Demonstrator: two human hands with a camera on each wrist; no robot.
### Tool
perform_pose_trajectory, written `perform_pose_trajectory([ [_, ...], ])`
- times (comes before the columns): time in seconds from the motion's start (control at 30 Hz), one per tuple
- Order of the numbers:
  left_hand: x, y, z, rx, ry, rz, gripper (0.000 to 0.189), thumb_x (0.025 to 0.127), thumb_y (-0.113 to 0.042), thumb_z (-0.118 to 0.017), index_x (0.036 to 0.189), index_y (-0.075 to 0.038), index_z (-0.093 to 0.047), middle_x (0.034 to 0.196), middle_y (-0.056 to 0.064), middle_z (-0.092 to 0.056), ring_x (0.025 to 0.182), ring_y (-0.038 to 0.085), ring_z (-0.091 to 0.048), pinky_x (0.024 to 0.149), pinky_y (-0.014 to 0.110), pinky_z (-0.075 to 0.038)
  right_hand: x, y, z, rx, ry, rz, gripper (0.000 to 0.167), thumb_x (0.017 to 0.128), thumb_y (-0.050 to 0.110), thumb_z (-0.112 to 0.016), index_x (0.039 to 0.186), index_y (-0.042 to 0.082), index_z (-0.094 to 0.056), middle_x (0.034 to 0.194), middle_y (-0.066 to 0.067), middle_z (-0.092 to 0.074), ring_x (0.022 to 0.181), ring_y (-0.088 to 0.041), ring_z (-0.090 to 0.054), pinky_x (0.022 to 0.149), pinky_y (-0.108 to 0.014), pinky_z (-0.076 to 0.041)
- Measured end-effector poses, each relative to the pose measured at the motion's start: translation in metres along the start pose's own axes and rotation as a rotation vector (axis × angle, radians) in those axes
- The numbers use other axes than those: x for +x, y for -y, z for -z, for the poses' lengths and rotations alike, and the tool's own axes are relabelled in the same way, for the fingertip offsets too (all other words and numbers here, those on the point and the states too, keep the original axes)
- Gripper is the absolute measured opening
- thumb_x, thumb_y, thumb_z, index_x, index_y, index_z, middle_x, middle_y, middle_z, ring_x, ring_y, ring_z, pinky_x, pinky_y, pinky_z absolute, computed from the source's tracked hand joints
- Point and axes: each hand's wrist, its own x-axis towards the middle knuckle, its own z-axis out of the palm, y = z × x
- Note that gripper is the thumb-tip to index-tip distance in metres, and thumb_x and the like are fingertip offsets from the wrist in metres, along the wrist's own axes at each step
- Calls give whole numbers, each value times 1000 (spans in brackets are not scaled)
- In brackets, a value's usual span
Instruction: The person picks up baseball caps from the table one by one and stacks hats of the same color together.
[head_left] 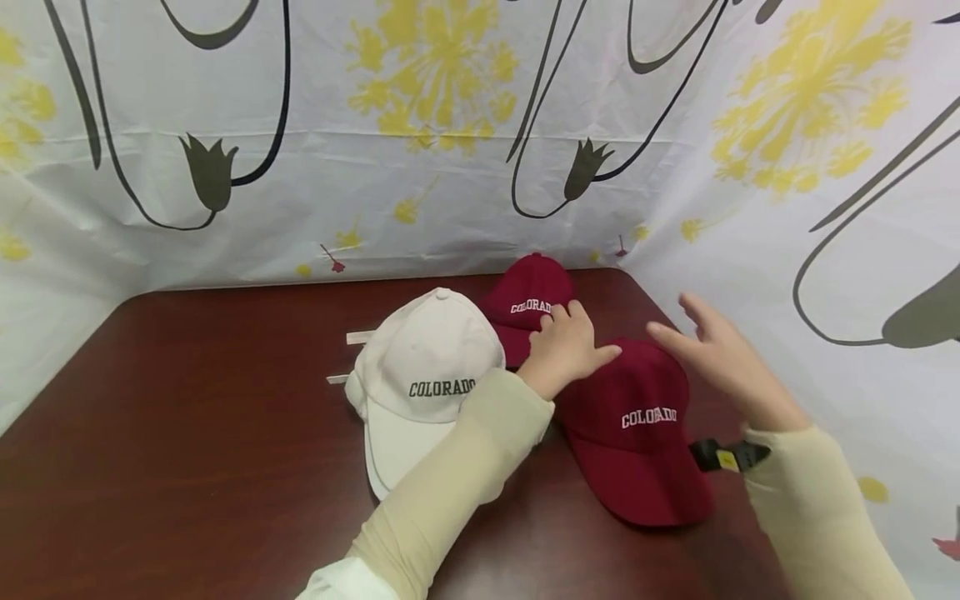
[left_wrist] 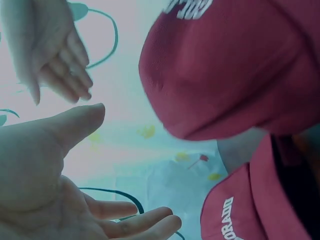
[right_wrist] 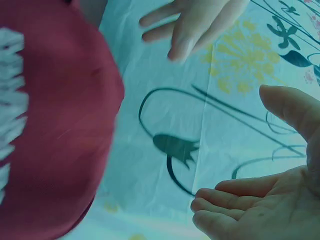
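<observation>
My left hand [head_left: 564, 354] hovers over the left side of the nearer dark red cap [head_left: 633, 383], fingers spread and holding nothing. On that cap's other side my right hand [head_left: 731, 362] is raised with thumb and fingers apart. The cap bears white COLORADO lettering, and its brim points toward me. Behind the left hand stands another dark red cap [head_left: 531, 279], partly covered by that hand. A white cap [head_left: 435, 354] with dark COLORADO lettering sits to the left, its brim partly hidden by my left sleeve. In the right wrist view, the red cap [right_wrist: 60, 120] is apart from the right hand.
The caps lie on a dark reddish-brown table [head_left: 187, 433]. White straps [head_left: 358, 337] stick out left of the white cap. A patterned white sheet [head_left: 322, 183] stands behind the table and along its sides. A black strap [head_left: 731, 457] is at the right wrist.
</observation>
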Motion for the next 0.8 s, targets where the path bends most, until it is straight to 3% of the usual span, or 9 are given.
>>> perform_pose_trajectory([
  [0.27, 36, 0, 16, -84, 67, 119, 79, 82, -56, -57, 137, -6, -29, 131, 12, -38, 119, 28, -39, 92, 46, -37, 63, 26, -3, 54, 82, -81, 88, 88, 52, -50, 144, -4, -12, 147, -22, -17, 134, -34, -17, 105, -49, -16],
  [0.4, 51, 5, 16, -140, 89, 174, 79, 84, -53, -57, 139, -6, -26, 133, 13, -36, 120, 29, -37, 95, 49, -34, 90, 28, -17, 130, 125, -124, 75, 90, 46, -52, 136, -9, -30, 134, -24, -37, 119, -30, -37, 98, -43, -31],
  [0.5, 60, 9, 15, -162, 78, 223, 77, 84, -51, -58, 138, -6, -26, 131, 13, -37, 118, 29, -38, 93, 49, -35, 107, 30, -31, 122, 138, -150, 62, 92, 37, -51, 128, -12, -39, 123, -25, -44, 108, -30, -44, 90, -39, -36],
  [0.6, 66, 15, 13, -166, 56, 273, 76, 84, -49, -58, 139, -7, -25, 131, 13, -38, 117, 29, -39, 92, 47, -35, 123, 29, -43, 42, 129, -212, 66, 92, 35, -50, 131, -16, -32, 131, -29, -38, 117, -33, -40, 96, -41, -34],
  [0.73, 73, 28, 9, -193, 55, 336, 80, 85, -47, -58, 142, -5, -21, 136, 15, -34, 121, 30, -36, 96, 46, -33, 153, 1, -60, -8, 163, -302, 81, 90, 40, -49, 138, -16, -15, 142, -30, -21, 130, -37, -25, 103, -45, -26],
  [0.8, 77, 36, 4, -212, 60, 360, 82, 85, -46, -59, 142, -3, -20, 136, 17, -33, 122, 31, -35, 97, 46, -32, 181, -40, -73, -34, 175, -307, 90, 86, 50, -51, 138, -15, -17, 141, -31, -22, 127, -39, -29, 98, -45, -33],
])
